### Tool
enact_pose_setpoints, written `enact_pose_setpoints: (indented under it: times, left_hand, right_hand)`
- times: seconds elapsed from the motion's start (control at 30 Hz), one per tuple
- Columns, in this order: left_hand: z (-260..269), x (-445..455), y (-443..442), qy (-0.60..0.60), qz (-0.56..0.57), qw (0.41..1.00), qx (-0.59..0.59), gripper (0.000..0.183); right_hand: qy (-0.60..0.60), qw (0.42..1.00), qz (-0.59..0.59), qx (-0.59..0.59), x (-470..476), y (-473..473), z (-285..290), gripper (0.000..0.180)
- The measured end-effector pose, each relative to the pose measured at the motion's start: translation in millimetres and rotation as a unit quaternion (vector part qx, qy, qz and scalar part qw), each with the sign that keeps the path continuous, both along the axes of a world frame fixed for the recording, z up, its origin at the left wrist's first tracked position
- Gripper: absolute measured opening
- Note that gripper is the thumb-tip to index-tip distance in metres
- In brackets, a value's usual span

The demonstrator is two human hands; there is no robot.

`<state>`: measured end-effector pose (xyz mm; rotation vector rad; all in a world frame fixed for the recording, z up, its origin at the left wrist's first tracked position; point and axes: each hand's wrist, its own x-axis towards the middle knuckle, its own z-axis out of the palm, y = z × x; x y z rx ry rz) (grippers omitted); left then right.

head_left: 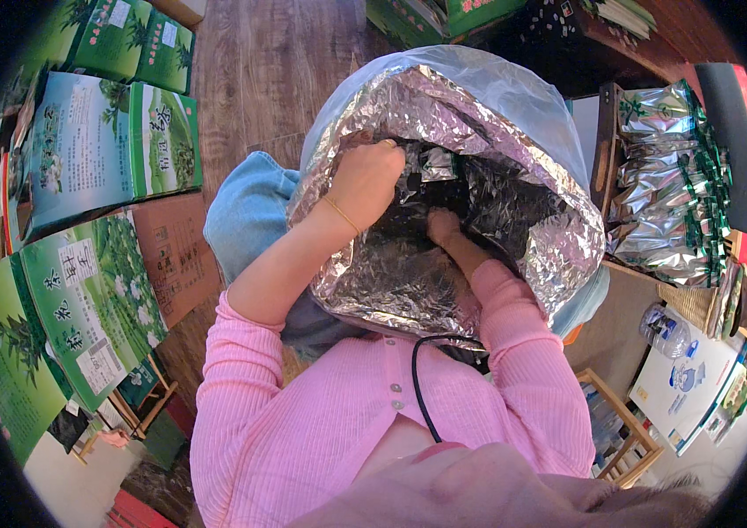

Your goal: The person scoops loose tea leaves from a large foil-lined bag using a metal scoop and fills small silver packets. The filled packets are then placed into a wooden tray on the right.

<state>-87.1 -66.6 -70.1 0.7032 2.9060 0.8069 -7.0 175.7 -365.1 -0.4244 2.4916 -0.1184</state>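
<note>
A large silver foil-lined bag (pixel 426 112) stands wide-mouthed between my knees, with clear plastic film (pixel 479 63) around its far rim. At the bag's left rim my left hand (pixel 370 175) is curled closed, pinching crumpled foil. My right hand (pixel 443 226) reaches deep inside the bag, in shadow; its fingers are partly hidden, and I cannot tell whether it holds something. Just beyond it, a small silver packet (pixel 438 164) lies inside the bag. The bag's bottom is dark.
Green tea cartons (pixel 165 142) are stacked along the left, beside a brown cardboard box (pixel 175 257). At right, a wooden tray (pixel 604 148) holds many silver-and-green foil packets (pixel 667 191). Below it are a plastic bottle (pixel 667 333) and a wooden-framed stand (pixel 637 435).
</note>
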Motion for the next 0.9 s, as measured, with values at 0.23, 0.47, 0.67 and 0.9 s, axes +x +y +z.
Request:
enact_pose_setpoints:
  times: [0.23, 0.47, 0.67, 0.9]
  left_hand:
    - [-1, 0, -1, -0.007, -0.003, 1.000, -0.001, 0.017]
    - [3, 1, 0, -0.003, 0.004, 1.000, -0.006, 0.016]
    - [-3, 0, 2, 0.002, 0.000, 1.000, 0.010, 0.016]
    - [4, -4, 3, 0.002, 0.000, 1.000, 0.010, 0.016]
  right_hand:
    - [0.006, 0.999, 0.041, 0.020, 9, 0, -9, 0.026]
    - [-0.054, 0.995, 0.088, 0.000, -15, -4, 10, 0.027]
    - [-0.052, 0.996, 0.059, 0.028, -6, -20, -14, 0.027]
    - [-0.108, 0.993, 0.031, 0.047, -5, -20, -9, 0.030]
